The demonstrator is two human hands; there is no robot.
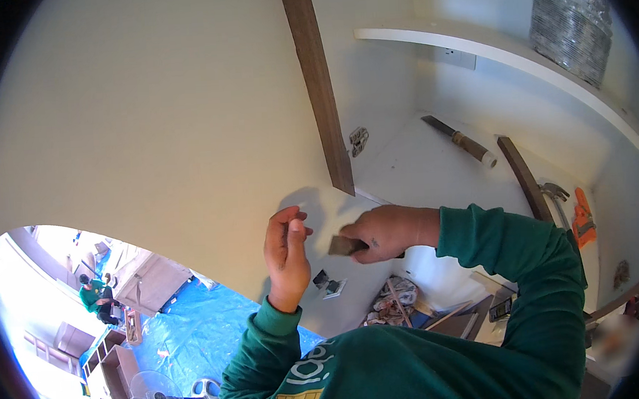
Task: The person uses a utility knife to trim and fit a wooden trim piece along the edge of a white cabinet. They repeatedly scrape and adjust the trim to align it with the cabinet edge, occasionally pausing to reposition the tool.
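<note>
My right hand [394, 230] is closed round a small brown block-like piece [344, 245], whose flat end juts out toward my left hand. Its exact kind I cannot make out. Close to the pale panel [147, 137], my left hand [288, 256] is raised with its fingers loosely bent and apart, holding nothing that I can see. The two hands do not touch. Above them a dark wood strip [316, 83] runs along the panel's edge and ends just over my hands. A metal hinge [358, 141] sits beside that strip.
On the white cabinet surface lie a wooden-handled blade tool [466, 143], a dark wood strip [524, 176], a hammer [555, 191] and an orange tool [584, 216]. A curved shelf [500, 46] bears a silvery duct [571, 27]. Lower left, blue sheeting [202, 320], a fan [156, 396] and another person [95, 294].
</note>
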